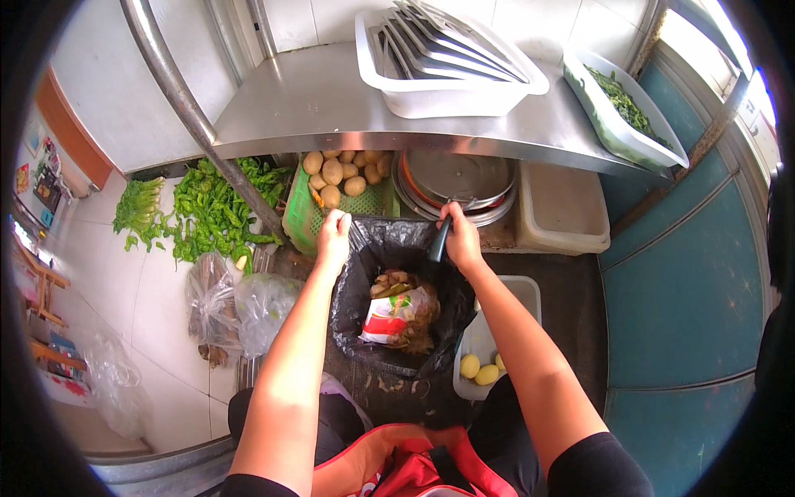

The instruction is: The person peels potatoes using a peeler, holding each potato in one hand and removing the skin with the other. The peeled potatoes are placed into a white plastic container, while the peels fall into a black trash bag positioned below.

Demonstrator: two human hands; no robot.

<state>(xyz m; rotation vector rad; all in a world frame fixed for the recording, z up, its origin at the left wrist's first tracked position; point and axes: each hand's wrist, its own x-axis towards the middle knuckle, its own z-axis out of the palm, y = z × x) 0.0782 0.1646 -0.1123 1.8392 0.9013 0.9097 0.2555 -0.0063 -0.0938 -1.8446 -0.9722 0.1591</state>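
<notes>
My left hand (pixel 334 242) grips the left far rim of a bin lined with a black plastic bag (pixel 341 317). Within the bag lie a red and white plastic packet (pixel 388 320) and food scraps (pixel 394 282). My right hand (pixel 459 239), at the bag's right far corner, is closed round a dark-handled tool (pixel 440 241), which looks like a peeler or small knife; its working end is hard to make out. To the right of the bag, partly under my right forearm, is a white plastic tray (pixel 528 292) with several peeled potatoes (pixel 486 374).
Beyond the bin stand a green crate (pixel 297 217) of unpeeled potatoes (pixel 332 172), stacked metal lids (pixel 459 177) and a plastic tub (pixel 562 205). A steel shelf (pixel 298 93) overhangs them. Green peppers (pixel 214 205) and plastic bags (pixel 267 310) lie left; blue-green panels (pixel 683 298) rise right.
</notes>
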